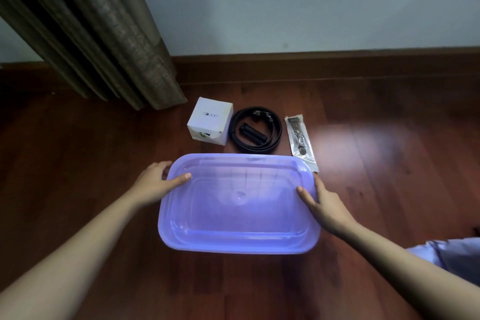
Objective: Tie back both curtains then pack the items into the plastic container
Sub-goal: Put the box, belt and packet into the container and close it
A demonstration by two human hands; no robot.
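A purple translucent plastic container [239,239] with its lid on sits on the wooden floor in front of me. My left hand [155,183] grips its left edge, thumb on the lid and fingers round the side. My right hand [326,204] grips the right edge the same way. Behind the container lie a white box [210,119], a coiled black belt [255,128] with a small black item inside the coil, and a clear packet [300,139] holding a dark object. A brown curtain [104,31] hangs at the upper left.
The grey wall and wooden skirting board [337,65] run just behind the items. Light blue cloth [452,254] shows at the right edge.
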